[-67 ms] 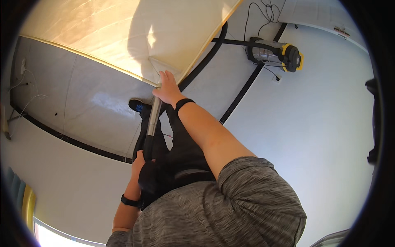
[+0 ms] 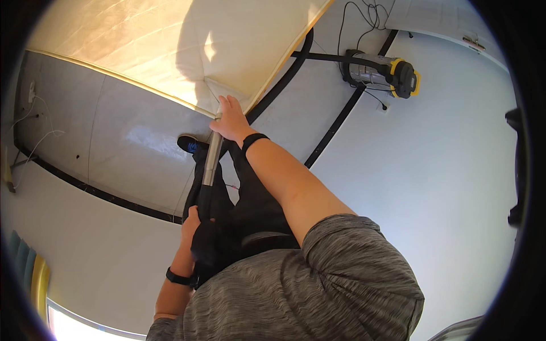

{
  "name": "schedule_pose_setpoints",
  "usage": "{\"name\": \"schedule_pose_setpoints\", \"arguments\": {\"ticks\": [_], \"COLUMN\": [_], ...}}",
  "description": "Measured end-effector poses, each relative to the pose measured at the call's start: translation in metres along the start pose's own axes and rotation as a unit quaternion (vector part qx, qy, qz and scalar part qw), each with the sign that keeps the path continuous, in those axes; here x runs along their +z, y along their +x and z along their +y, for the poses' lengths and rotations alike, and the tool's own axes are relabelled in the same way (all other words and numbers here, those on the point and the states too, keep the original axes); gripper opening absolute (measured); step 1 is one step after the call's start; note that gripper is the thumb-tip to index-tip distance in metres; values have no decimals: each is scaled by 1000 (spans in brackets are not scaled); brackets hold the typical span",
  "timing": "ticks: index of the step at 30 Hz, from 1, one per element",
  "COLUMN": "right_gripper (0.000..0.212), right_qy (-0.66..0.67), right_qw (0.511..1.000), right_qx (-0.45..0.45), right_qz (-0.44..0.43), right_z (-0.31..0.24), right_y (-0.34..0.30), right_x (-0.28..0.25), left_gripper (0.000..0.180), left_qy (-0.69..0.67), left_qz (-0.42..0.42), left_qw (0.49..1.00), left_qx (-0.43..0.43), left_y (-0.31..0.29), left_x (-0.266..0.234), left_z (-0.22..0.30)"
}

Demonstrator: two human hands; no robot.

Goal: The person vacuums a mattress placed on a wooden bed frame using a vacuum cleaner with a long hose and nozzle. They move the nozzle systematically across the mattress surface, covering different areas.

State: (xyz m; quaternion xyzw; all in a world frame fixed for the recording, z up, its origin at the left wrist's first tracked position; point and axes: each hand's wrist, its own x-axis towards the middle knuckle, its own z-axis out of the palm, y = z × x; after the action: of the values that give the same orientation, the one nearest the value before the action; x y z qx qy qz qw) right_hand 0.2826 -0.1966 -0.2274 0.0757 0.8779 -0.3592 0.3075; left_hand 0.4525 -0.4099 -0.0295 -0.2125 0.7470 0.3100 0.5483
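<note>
A vacuum cleaner wand [image 2: 213, 156], a silver metal tube with a black grip end, slants in front of my legs. My left hand [image 2: 192, 226] is wrapped round its black lower part, close to my body. Farther up, my right hand [image 2: 230, 120] holds the far end of the metal tube, thumb to the left and fingertips reaching over the corner of a cream, quilted mattress [image 2: 131, 51]. The tube's tip is hidden by this hand and the mattress corner. A black hose [image 2: 284, 84] curves along the mattress's right edge.
A silver, black and yellow canister vacuum cleaner [image 2: 378, 71] is by the wall at the upper right, with a loose black cable [image 2: 372, 17] behind it. White cords [image 2: 42, 133] hang at the left. My shoe [image 2: 190, 144] is on the grey tiled floor [image 2: 125, 170].
</note>
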Motion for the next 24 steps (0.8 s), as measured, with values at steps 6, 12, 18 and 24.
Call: {"name": "schedule_pose_setpoints", "arguments": {"ticks": [6, 12, 18, 24], "right_gripper": [90, 79, 71, 73], "right_qy": [-44, -39, -77, -65], "right_qw": [998, 996, 995, 993], "right_qx": [14, 55, 59, 88], "right_qz": [-50, -63, 32, 54], "right_z": [-15, -12, -18, -41], "right_y": [30, 49, 28, 1], "right_x": [-15, -17, 16, 51], "left_gripper": [70, 70, 80, 69], "left_qy": [30, -6, -20, -57], "left_qz": [-4, 27, 77, 59], "left_qw": [999, 998, 989, 994], "left_qx": [13, 57, 121, 70], "left_y": [-10, -4, 10, -9], "left_x": [-7, 16, 33, 4], "left_z": [39, 35, -26, -69]}}
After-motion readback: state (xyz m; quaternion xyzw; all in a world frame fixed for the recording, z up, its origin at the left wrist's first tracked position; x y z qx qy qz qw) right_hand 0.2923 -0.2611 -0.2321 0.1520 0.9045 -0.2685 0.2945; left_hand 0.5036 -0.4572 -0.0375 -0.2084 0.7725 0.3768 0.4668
